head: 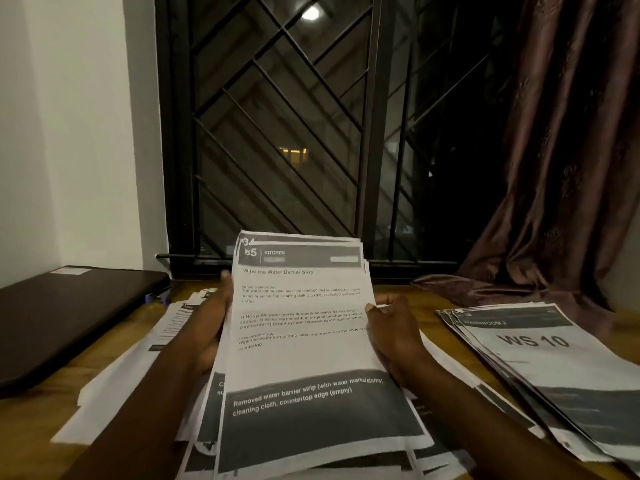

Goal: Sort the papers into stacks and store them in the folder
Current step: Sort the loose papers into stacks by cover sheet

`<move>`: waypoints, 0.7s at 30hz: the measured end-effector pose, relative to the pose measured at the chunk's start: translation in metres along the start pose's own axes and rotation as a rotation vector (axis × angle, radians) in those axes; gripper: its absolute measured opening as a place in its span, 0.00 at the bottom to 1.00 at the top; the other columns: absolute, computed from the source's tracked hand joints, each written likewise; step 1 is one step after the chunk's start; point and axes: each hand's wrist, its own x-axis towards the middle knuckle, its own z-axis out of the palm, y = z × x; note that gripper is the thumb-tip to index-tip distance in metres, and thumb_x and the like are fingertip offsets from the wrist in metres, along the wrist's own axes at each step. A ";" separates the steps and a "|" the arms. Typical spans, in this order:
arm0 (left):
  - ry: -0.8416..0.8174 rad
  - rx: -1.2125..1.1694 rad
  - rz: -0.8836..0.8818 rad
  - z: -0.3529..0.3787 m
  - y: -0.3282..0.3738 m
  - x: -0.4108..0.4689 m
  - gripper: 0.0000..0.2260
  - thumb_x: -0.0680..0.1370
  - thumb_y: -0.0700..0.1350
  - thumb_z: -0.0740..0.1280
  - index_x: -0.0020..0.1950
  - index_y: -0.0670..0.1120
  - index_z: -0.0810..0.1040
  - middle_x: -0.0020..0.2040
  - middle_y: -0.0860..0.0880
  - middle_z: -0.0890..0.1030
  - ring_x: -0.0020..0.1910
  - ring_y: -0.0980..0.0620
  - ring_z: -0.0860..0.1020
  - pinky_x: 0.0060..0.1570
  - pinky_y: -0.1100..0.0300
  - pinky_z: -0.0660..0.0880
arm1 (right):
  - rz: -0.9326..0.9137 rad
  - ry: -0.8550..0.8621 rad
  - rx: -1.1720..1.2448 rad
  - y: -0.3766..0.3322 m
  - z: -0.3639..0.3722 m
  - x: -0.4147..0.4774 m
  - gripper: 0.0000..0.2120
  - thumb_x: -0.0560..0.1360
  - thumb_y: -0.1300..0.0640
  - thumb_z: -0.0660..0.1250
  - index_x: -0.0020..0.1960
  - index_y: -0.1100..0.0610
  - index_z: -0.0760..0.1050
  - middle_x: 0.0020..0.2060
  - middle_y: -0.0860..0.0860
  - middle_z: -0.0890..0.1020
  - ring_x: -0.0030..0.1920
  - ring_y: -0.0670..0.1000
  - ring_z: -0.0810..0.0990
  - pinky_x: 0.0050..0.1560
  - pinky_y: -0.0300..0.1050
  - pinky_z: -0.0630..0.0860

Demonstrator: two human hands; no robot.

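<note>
A bundle of printed sheets (304, 341) is raised in front of me, tilted up; the top page reads "85 KITCHEN". My left hand (211, 320) grips the bundle's left edge from behind, thumb at the upper side. My right hand (394, 330) holds the right edge, thumb on the front. Loose papers (121, 386) lie spread on the wooden table under and left of the bundle. A separate stack headed "WS 10" (547, 368) lies at the right. A dark closed folder (65, 317) rests at the far left.
A barred window (294, 133) stands behind the table, with a brown curtain (561, 168) hanging at the right and pooling on the tabletop. A pen (159, 295) lies beside the folder. White wall at the left.
</note>
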 end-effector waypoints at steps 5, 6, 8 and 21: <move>0.048 0.183 0.090 -0.007 -0.001 0.003 0.24 0.73 0.43 0.72 0.69 0.45 0.74 0.65 0.38 0.78 0.61 0.34 0.78 0.66 0.33 0.66 | 0.135 -0.178 0.232 -0.008 -0.012 0.000 0.07 0.79 0.56 0.63 0.57 0.54 0.73 0.50 0.54 0.83 0.50 0.55 0.83 0.54 0.55 0.80; 0.060 0.199 0.125 -0.008 -0.001 0.003 0.24 0.72 0.39 0.71 0.68 0.43 0.74 0.64 0.37 0.78 0.60 0.34 0.78 0.65 0.32 0.67 | 0.186 -0.295 0.271 -0.015 -0.017 -0.001 0.07 0.80 0.57 0.62 0.57 0.56 0.75 0.50 0.55 0.84 0.51 0.56 0.83 0.54 0.55 0.79; 0.064 0.204 0.147 -0.009 -0.001 0.000 0.23 0.72 0.37 0.69 0.68 0.42 0.74 0.64 0.36 0.78 0.60 0.33 0.78 0.64 0.31 0.68 | 0.204 -0.434 0.262 -0.021 -0.026 -0.001 0.09 0.80 0.59 0.61 0.55 0.59 0.78 0.50 0.56 0.85 0.52 0.57 0.83 0.55 0.54 0.78; 0.088 0.107 0.118 -0.028 0.001 0.004 0.23 0.74 0.37 0.64 0.70 0.45 0.72 0.64 0.37 0.78 0.62 0.32 0.77 0.54 0.31 0.74 | -0.124 0.129 0.018 -0.012 -0.068 0.039 0.06 0.76 0.58 0.67 0.44 0.54 0.83 0.36 0.50 0.83 0.40 0.56 0.80 0.43 0.48 0.76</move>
